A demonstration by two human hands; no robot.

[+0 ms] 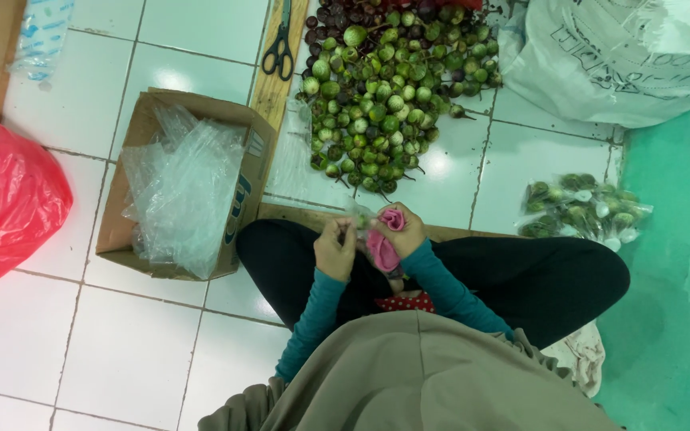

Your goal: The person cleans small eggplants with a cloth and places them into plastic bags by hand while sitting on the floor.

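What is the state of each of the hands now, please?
Left hand: closed, pinching a small clear plastic bag.
Right hand: closed on a pink cloth.

I see left hand (335,249) and right hand (402,231) close together over the lap, pinching a small clear bag (358,215); right also holds pink cloth (382,243). Green eggplant pile (385,96) ahead on tile floor (121,335), scissors (279,48) beside it. Box (129,231) of plastic bags (185,187) at left.

Bags (181,187) in box (125,239), left of eggplants (385,96)
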